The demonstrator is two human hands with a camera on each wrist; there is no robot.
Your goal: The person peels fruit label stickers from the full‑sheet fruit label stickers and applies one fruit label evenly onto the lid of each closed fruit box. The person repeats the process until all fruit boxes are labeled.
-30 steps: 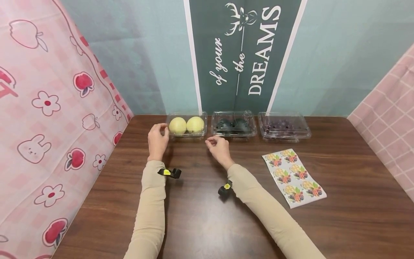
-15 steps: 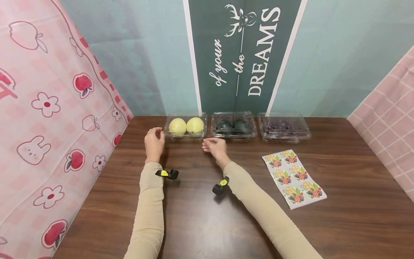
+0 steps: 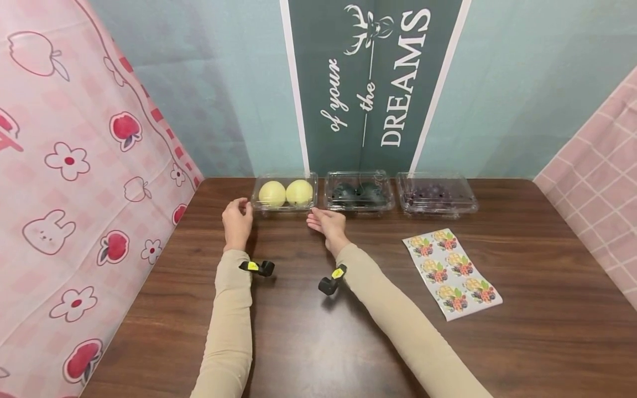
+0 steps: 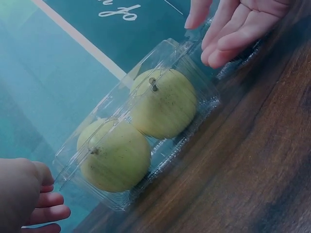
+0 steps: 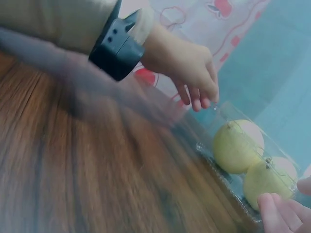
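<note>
A clear plastic fruit box (image 3: pixel 285 209) holds two round yellow-green fruits (image 3: pixel 272 194) with short stems, which look like pears. Close by its left end is my left hand (image 3: pixel 236 222), fingers loosely bent; in the left wrist view the thumb comes near the box's corner, and I cannot tell if it touches. My right hand (image 3: pixel 328 224) is by the front right corner, fingers fairly straight and holding nothing. In the right wrist view both hands flank the box, with the right fingertips (image 5: pixel 272 206) overlapping one fruit's outline.
To the right stand two more lidded clear boxes, one with dark round fruits (image 3: pixel 358 193), the other with small purple fruits (image 3: pixel 430 194). A sheet of fruit-print stickers (image 3: pixel 453 273) lies on the wooden table (image 3: pixel 308 342). Cloth hangs behind and at both sides.
My left hand has drawn slightly left and back from the box's end, showing more of it. My right hand has moved left to the front right corner, its fingers straightening.
</note>
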